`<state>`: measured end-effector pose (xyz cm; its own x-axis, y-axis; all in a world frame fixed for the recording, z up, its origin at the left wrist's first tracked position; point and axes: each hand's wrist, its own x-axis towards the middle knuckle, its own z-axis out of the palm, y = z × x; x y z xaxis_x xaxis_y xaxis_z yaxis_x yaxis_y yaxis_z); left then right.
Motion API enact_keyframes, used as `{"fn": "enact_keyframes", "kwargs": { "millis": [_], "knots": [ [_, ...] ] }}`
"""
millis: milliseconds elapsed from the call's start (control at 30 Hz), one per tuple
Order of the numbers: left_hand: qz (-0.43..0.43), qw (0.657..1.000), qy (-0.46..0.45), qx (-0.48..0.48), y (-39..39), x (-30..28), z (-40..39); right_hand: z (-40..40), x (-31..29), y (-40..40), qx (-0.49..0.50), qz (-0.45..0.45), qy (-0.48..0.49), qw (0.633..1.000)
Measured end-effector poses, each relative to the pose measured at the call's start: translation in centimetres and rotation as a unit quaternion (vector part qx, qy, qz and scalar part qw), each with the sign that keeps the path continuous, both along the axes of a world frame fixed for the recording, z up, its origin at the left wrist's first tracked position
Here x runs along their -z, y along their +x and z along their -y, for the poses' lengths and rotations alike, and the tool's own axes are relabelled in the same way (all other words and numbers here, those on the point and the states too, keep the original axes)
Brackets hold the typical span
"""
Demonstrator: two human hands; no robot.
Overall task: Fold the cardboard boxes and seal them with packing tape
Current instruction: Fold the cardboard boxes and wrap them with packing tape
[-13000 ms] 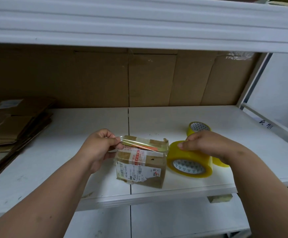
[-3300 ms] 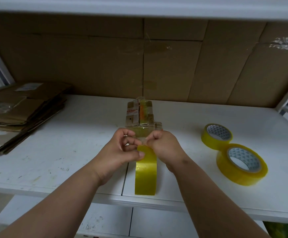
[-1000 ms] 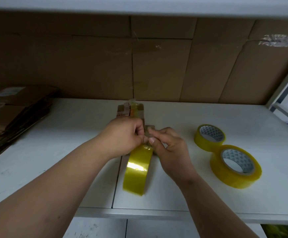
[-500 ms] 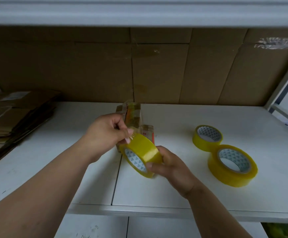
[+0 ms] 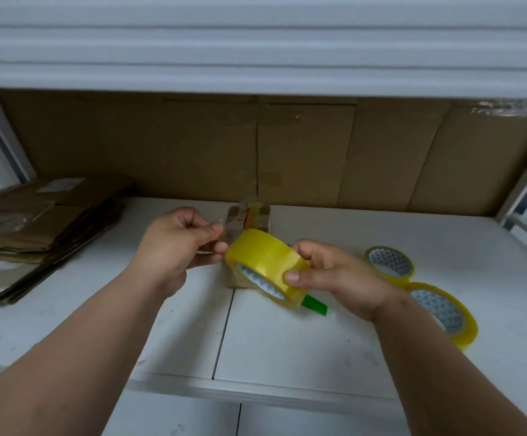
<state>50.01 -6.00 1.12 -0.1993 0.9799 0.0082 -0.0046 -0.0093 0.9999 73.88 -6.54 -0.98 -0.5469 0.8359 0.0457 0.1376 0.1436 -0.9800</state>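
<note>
Both arms reach fwd over white shelf (image 5: 287,341). Right hand (image 5: 337,275) grips yellow tape roll (image 5: 265,265); left hand (image 5: 177,247) pinches its loose end. Small cardboard box (image 5: 249,217) sits just behind.

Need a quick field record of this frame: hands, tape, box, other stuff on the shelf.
left hand: pinches the pulled-out tape end
right hand: grips the yellow tape roll
small box: on the white shelf, behind the held roll
spare tape rolls: two, lying flat at right
flattened cardboard: stacked at left
green-and-white item: under the right hand, unclear
</note>
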Motion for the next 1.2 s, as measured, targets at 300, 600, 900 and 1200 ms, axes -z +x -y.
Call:
{"fn": "enact_keyframes", "kwargs": {
  "millis": [300, 600, 900, 1200],
  "knots": [
    [0.078, 0.994, 0.016, -0.074, -2.8, -0.4, -1.7, -2.2, -2.4, 4.1, 0.104, 0.097, 0.047, 0.989],
    [0.089, 0.988, -0.024, -0.122, -3.7, 3.1, -4.5, -5.5, -3.6, 3.4, 0.199, 0.188, 0.031, 0.961],
    [0.087, 0.984, -0.072, -0.139, -4.3, 6.0, -5.9, -7.4, -3.0, 1.8, 0.211, 0.286, 0.036, 0.934],
    [0.101, 0.978, -0.111, -0.142, -4.3, 7.7, -6.5, -9.2, -1.9, 1.2, 0.206, 0.355, 0.038, 0.911]
  ]
}}
